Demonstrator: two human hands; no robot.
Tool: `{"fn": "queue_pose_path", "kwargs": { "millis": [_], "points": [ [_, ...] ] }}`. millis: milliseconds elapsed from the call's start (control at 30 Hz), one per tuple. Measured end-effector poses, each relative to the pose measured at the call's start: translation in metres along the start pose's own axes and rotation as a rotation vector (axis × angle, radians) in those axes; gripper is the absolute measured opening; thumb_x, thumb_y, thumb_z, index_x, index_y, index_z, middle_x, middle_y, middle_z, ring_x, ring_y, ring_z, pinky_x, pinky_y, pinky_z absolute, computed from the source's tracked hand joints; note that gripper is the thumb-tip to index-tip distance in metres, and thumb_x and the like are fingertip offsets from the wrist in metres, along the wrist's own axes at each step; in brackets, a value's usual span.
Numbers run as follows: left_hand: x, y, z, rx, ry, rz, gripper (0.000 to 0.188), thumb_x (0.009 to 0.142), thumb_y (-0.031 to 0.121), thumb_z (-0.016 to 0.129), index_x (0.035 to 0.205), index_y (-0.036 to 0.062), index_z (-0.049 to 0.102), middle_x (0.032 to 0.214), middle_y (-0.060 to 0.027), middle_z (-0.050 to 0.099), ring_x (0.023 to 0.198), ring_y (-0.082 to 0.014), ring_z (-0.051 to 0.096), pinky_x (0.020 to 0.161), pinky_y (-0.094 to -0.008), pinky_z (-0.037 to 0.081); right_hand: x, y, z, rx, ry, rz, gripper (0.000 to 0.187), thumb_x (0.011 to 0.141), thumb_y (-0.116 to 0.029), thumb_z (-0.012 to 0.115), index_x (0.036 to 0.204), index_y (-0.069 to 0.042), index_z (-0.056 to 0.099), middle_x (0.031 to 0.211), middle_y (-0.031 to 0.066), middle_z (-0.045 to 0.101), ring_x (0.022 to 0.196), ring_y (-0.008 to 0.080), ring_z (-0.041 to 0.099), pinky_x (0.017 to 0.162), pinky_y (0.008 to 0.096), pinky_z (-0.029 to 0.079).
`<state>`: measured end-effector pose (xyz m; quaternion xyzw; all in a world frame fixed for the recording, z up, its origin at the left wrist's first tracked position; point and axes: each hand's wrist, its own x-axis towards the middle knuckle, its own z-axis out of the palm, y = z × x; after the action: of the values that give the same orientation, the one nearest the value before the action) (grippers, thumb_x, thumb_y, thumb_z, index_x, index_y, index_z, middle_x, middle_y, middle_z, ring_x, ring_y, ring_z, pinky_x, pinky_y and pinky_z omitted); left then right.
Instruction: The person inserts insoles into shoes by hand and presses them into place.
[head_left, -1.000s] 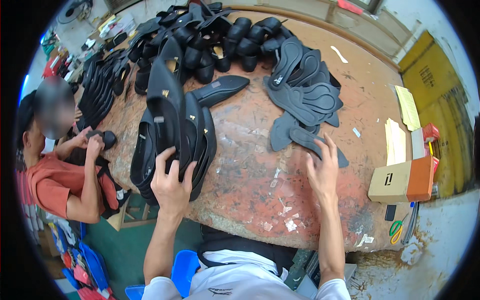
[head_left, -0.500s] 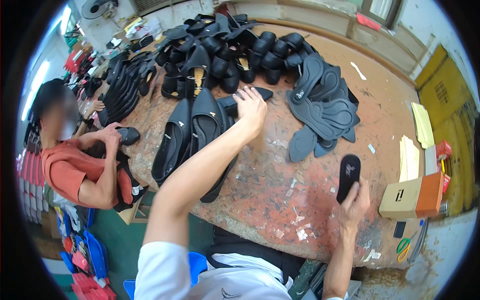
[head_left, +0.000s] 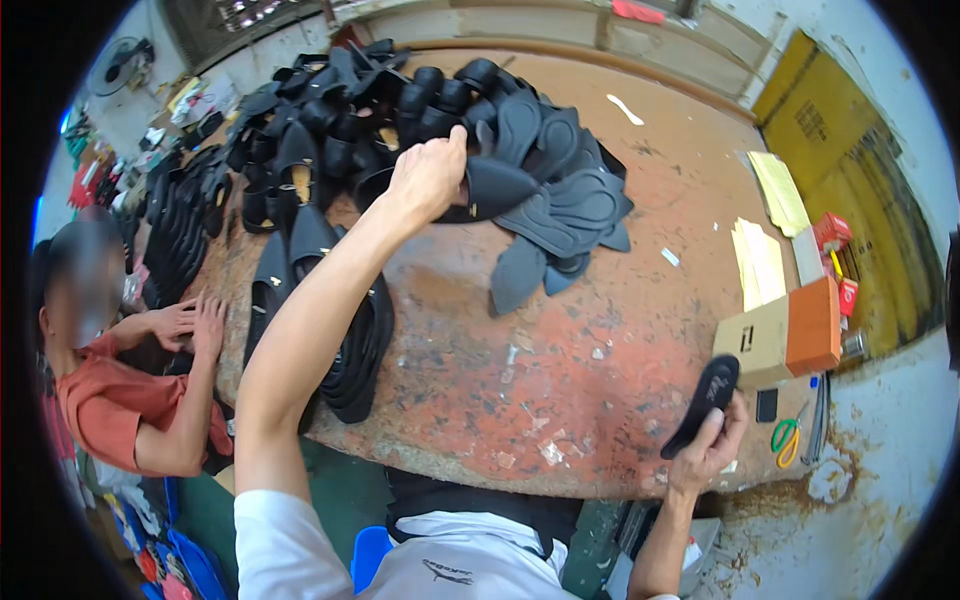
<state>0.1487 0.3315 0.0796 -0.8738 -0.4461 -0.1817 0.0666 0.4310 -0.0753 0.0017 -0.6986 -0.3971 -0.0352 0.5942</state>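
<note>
White short-sleeved top over a black lower garment, with bare hands.
The top's cloth is loose and softly creased, bunching into rumpled folds at the waist, where a dark line curves across the white. A small dark print marks the front: a slim, arched figure with a short run of lettering. The left sleeve is wide and ends above the elbow in a straight hem; only a sliver of the right sleeve shows. Both forearms are slender and uncovered, down to the left hand and right hand.
</note>
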Motion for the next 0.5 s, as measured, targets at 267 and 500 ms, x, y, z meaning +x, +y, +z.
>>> {"fn": "queue_pose_path", "kwargs": {
  "millis": [267,500],
  "points": [
    [-0.179,0.187,-0.009,-0.414,-0.634,0.249,0.044,0.080,0.001,0.076,0.121,0.0019,0.059,0.110,-0.0209,0.068,0.095,-0.0413,0.075,0.074,-0.0491,0.063,-0.013,-0.033,-0.007,0.106,-0.287,0.072,0.051,0.080,-0.008,0.083,0.114,-0.010,0.044,0.112,0.0030,0.043,0.103,0.0152,0.046,0.095,0.0295,0.040],
    [-0.276,0.151,-0.025,-0.445,0.054,-0.408,0.050,0.091,0.011,0.080,0.136,-0.0028,0.063,0.132,-0.0260,0.066,0.124,-0.0452,0.064,0.106,-0.0503,0.051,-0.004,-0.057,0.017,-0.157,-0.800,-0.192,0.041,0.067,-0.011,0.094,0.099,-0.005,0.068,0.111,0.0152,0.072,0.096,0.0320,0.067,0.086,0.0403,0.051]
  ]
}}
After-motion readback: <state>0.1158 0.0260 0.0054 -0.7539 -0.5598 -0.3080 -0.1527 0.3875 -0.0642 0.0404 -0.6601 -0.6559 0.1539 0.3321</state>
